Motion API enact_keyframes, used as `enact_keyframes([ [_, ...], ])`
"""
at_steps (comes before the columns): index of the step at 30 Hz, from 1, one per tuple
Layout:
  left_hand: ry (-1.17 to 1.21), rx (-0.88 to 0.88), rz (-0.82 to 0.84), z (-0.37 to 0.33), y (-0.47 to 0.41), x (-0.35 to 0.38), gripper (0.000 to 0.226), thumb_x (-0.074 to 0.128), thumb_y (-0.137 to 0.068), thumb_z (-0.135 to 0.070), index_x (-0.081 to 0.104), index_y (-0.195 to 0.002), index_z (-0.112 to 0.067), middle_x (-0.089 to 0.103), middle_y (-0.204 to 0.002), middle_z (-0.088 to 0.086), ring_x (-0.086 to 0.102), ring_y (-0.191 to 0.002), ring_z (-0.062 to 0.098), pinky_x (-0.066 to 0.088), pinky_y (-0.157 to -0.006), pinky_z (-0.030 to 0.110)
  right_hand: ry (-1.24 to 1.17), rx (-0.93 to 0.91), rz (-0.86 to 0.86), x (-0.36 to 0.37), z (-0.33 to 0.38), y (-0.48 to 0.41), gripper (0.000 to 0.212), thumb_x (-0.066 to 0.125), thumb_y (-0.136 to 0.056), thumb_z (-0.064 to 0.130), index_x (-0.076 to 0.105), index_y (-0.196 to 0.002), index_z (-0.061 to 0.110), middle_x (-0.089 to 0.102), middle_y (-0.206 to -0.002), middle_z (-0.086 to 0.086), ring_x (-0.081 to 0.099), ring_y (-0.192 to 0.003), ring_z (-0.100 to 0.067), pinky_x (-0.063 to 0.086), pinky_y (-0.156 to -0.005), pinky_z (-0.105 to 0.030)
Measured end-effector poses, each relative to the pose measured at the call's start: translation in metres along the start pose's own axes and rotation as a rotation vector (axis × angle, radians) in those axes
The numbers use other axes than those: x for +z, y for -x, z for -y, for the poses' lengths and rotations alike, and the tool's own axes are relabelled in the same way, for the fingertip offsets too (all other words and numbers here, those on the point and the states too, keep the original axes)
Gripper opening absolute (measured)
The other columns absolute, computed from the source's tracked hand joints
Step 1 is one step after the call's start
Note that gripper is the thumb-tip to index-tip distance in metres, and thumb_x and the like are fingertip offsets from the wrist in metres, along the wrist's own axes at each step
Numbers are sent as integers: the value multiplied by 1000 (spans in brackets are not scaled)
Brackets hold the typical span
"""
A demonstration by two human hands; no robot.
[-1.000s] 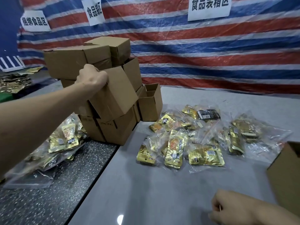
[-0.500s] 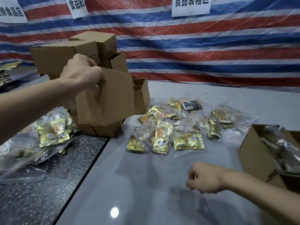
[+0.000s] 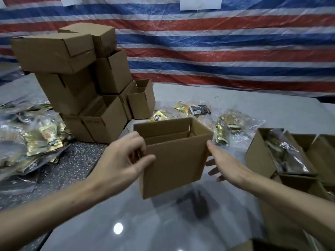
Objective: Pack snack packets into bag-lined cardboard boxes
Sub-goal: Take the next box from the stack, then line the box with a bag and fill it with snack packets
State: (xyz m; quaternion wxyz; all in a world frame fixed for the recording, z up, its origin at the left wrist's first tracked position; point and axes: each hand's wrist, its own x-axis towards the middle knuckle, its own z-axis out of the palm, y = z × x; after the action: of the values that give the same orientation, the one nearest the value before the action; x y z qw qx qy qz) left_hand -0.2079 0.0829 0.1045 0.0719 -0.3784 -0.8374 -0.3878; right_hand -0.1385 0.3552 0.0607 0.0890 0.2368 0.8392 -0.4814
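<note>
Aloft, open box above grey table; left hand gripping its left edge, right hand flat against right edge

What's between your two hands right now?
In the head view, an open cardboard box: the left hand grips its left corner, the right hand touches its right side.

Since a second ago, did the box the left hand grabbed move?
Yes. The box has come away from the stack of boxes, to the right and nearer, and the left hand holds it over the table.
</note>
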Motion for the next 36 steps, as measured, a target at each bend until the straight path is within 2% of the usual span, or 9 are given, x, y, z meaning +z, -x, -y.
enact_keyframes([
  [4,136,3,-15,15,24,26,27,70,-84,-26,57,-70,-8,55,-77,0,54,-70,17,46,-60,29,-189,80,28,1,-3,10,88,21,-64,102,63,-103,34,71,-107,-1,74,-84,-18,59,-71,-38],
  [7,151,86,57,34,40,38,30,68,-90,-30,55,-73,-10,53,-80,-3,53,-71,14,46,-61,27,-119,74,-36,3,-9,9,111,24,-55,107,67,-125,32,65,-127,7,64,-113,-18,47,-103,-47],
  [9,94,177,143,45,50,46,26,64,-93,-34,54,-79,-14,52,-88,-8,52,-75,10,45,-65,23,-25,87,-44,6,-16,8,89,48,-71,91,73,-114,17,72,-109,4,67,-96,-12,48,-93,-36],
  [11,60,219,193,56,63,55,20,62,-96,-38,55,-100,-20,53,-111,-11,54,-82,8,48,-71,24,112,128,-6,10,-29,3,34,71,-83,44,67,-71,12,65,-71,-2,61,-63,-14,45,-64,-28],
  [13,101,114,167,69,78,65,53,70,-88,-45,43,-132,-32,42,-139,-10,58,-97,10,49,-83,22,217,159,76,16,-42,2,13,60,-80,11,59,-67,13,59,-67,-5,57,-60,-18,44,-54,-26],
  [18,289,-361,225,108,116,90,135,92,-53,-62,6,-156,-43,27,-152,-27,39,-135,-4,37,-105,17,183,152,165,20,-44,9,14,52,-80,1,63,-75,9,62,-67,-7,62,-58,-18,47,-50,-24],
  [24,448,-427,381,122,143,136,95,100,-47,-51,53,-129,-59,62,-122,-34,58,-113,-12,46,-93,7,270,202,304,16,-21,17,9,58,-88,7,62,-80,5,66,-68,-8,67,-57,-21,53,-50,-25],
  [29,298,-247,352,130,139,144,90,91,-56,-61,50,-135,-50,61,-124,-29,59,-113,-7,50,-88,11,479,274,151,2,-10,7,66,43,-95,65,69,-82,6,75,-74,-5,69,-54,-22,59,-53,-29],
  [36,148,-180,293,142,149,150,78,84,-58,-69,54,-127,-48,54,-124,-31,55,-116,-4,52,-94,33,169,226,-74,-5,-3,-63,45,54,-98,39,59,-115,-2,71,-87,-10,62,-58,-21,50,-47,-24],
])
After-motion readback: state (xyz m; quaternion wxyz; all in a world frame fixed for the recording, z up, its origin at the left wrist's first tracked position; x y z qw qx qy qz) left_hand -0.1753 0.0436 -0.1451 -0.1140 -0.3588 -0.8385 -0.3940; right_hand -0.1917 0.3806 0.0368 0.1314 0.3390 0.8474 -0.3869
